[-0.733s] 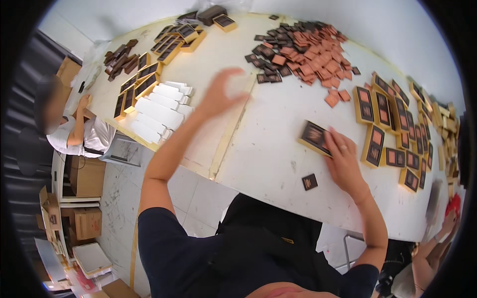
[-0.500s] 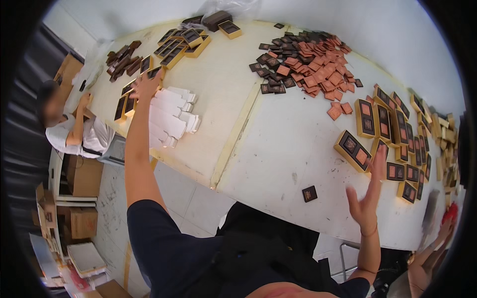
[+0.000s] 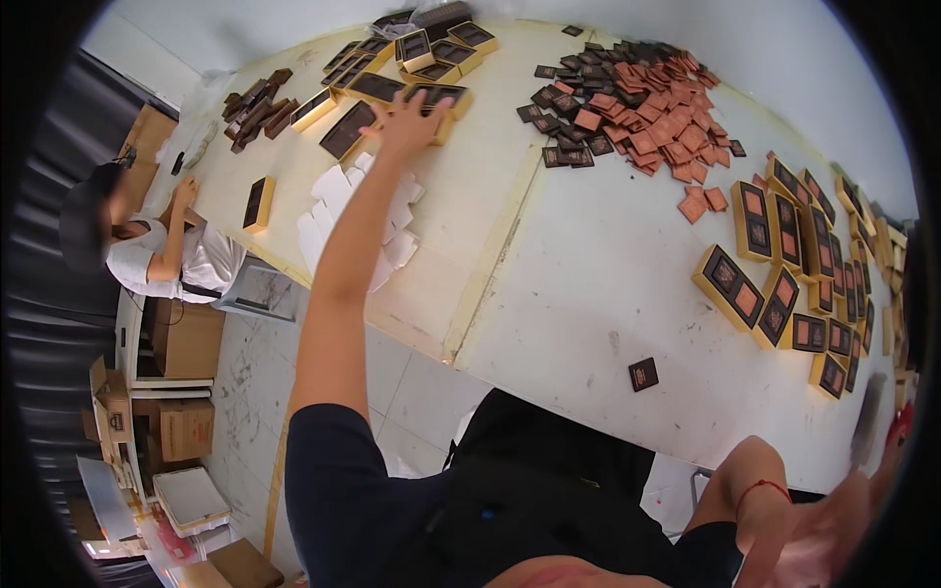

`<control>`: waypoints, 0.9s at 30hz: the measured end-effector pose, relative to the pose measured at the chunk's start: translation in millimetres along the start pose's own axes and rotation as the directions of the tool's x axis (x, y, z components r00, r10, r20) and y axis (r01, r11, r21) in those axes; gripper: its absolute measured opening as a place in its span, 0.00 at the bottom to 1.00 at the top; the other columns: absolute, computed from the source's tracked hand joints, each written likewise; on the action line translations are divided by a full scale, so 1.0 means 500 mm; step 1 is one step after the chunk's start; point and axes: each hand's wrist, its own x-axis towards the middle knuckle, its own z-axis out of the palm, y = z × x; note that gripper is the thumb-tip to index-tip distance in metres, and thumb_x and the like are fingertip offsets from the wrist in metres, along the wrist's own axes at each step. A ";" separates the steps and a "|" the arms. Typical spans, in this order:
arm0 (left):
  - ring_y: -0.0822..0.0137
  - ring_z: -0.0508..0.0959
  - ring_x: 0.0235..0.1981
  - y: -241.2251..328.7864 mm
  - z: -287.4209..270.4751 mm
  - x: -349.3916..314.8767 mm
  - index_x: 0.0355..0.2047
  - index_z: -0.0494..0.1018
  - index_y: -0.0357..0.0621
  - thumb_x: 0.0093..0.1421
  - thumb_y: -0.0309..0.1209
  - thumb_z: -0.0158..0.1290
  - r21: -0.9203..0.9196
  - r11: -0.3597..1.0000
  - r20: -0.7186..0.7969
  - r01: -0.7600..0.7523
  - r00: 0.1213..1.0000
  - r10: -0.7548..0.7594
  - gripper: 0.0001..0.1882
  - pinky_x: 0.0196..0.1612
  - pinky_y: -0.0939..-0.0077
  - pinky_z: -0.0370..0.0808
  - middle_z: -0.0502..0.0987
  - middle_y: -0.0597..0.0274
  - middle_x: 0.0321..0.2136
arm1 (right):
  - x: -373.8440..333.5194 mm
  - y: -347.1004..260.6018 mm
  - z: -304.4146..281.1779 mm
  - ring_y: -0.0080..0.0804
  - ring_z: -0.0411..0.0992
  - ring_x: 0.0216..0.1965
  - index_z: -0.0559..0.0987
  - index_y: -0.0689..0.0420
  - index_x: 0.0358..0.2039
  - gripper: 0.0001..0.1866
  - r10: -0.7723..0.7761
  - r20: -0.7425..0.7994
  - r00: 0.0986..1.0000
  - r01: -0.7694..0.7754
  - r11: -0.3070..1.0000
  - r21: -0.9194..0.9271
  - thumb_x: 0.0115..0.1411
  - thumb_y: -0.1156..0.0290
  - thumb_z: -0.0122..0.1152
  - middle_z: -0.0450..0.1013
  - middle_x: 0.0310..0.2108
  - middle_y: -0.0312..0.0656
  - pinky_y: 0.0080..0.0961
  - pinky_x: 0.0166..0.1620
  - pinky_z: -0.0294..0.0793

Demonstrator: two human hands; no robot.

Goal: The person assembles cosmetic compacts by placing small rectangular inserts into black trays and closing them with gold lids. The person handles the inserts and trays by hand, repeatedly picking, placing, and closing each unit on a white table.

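Note:
My left arm reaches across to the far left of the table. My left hand [image 3: 410, 127] is spread, palm down, with its fingertips on gold-sided boxes [image 3: 436, 96] with black inner trays. Another such box [image 3: 347, 130] lies beside the thumb side. Under my left forearm lies a spread of white flat card pieces [image 3: 338, 191], partly hidden. My right hand [image 3: 809, 539] is raised at the lower right, close and blurred, with a red cord at the wrist; its fingers cannot be made out. Nearest it on the table is a dark square pan [image 3: 643, 374].
A heap of dark and coral square pans [image 3: 652, 118] lies at the back. Filled gold boxes [image 3: 730, 286] crowd the right side. Dark brown bars [image 3: 257, 110] and a lone gold box [image 3: 258, 204] lie left. A person [image 3: 162, 245] sits at the left end; cartons [image 3: 186, 429] stand below.
My left hand has moved right and away, and gold boxes from the left now lie by the back group. One remains behind. My right hand has left the filled boxes and come toward me.

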 end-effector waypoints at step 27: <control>0.56 0.72 0.53 0.187 -0.076 -0.509 0.60 0.70 0.47 0.46 0.30 0.71 -0.452 0.674 0.222 -0.585 0.657 0.720 0.39 0.55 0.63 0.71 0.75 0.59 0.53 | -0.227 0.205 -0.064 0.23 0.77 0.37 0.79 0.61 0.45 0.11 0.697 -0.069 0.714 -0.243 0.155 -0.958 0.61 0.77 0.64 0.75 0.33 0.40 0.19 0.39 0.76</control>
